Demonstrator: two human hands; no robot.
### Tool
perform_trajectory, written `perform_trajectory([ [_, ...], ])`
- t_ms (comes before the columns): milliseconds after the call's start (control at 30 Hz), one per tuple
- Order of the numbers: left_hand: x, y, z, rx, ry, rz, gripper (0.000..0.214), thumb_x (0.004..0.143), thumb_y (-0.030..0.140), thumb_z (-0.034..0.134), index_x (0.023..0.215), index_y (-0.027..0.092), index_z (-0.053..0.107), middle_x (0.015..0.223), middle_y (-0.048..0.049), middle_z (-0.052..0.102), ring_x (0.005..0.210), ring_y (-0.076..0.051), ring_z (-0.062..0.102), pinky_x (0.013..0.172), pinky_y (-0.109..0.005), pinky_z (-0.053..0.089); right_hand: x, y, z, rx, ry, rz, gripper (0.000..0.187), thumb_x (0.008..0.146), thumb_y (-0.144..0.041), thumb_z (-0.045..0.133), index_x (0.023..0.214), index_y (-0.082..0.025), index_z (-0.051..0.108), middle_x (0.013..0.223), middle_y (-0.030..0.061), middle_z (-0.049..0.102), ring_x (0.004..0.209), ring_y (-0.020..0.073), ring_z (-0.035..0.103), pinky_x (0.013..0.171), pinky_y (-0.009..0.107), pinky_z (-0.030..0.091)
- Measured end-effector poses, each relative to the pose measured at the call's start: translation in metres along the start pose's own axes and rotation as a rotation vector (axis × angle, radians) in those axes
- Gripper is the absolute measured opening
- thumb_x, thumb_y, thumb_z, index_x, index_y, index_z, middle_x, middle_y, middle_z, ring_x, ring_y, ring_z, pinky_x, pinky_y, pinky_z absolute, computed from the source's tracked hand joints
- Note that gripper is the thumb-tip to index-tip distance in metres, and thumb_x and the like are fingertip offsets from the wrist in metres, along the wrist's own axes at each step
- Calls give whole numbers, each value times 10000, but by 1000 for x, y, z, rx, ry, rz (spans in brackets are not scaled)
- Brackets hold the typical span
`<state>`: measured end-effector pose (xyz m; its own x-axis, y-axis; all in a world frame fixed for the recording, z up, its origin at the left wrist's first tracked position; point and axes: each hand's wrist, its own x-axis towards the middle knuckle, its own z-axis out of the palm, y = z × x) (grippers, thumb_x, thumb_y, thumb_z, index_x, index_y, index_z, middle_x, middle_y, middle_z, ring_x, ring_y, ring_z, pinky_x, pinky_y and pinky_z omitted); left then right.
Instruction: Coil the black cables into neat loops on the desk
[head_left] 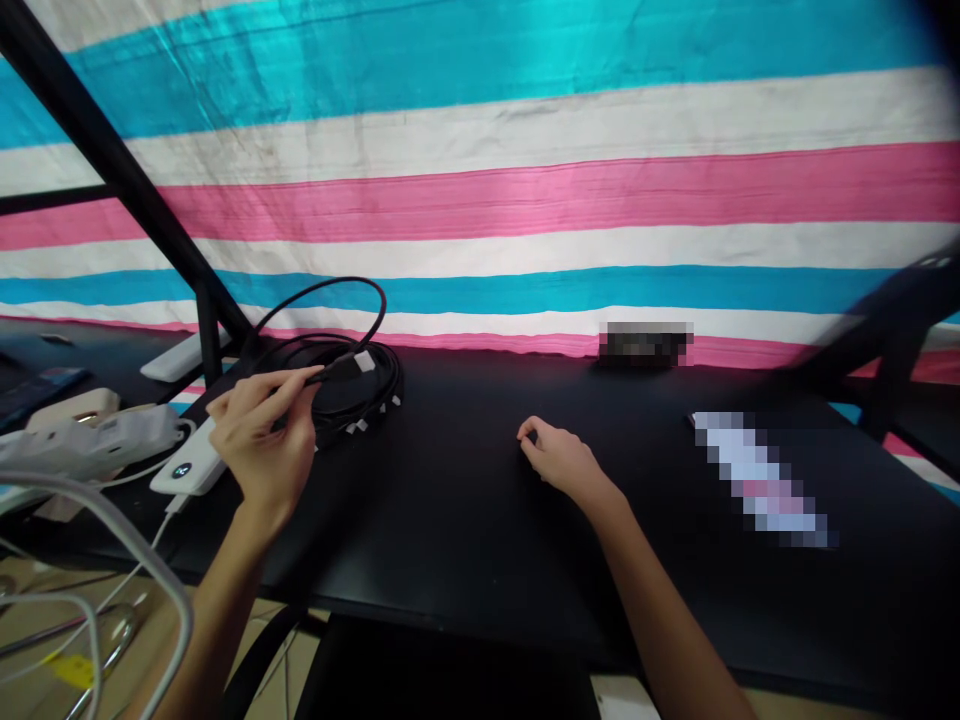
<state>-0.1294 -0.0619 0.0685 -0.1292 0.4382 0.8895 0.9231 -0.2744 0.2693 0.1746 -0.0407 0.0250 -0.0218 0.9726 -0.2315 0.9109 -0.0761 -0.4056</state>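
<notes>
Black cable [343, 371] is held near its connector end by the left hand [264, 432], above and to the right of the white power bank [196, 462]; the left grip is pinched on the cable between thumb and fingertips. Coiled black cabling [391, 372] is laid on the table [450, 530], beyond and to the right of the power bank. The right hand [561, 460] is positioned well to the right of the power bank, fingers curled; whether its grip is fully closed cannot be told. A white power strip [112, 442] is located left of the power bank.
</notes>
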Motion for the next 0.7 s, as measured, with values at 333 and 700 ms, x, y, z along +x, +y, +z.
perform_trajectory([
  [333,-26,-43,29,-6,-502,-193,271,831,398,567,927,186,708,896,-55,728,725,-195,648,705,-312,425,1,1,1,-7,-3,-6,178,881,-221,424,966,-224,580,681,2,639,540,142,572,594,257,319],
  [700,-36,-53,32,45,-785,-214,197,767,364,599,826,214,713,871,-63,741,839,-252,666,695,-302,415,2,2,2,-26,9,-13,182,882,-226,422,964,-227,584,686,7,641,554,149,572,590,261,309],
])
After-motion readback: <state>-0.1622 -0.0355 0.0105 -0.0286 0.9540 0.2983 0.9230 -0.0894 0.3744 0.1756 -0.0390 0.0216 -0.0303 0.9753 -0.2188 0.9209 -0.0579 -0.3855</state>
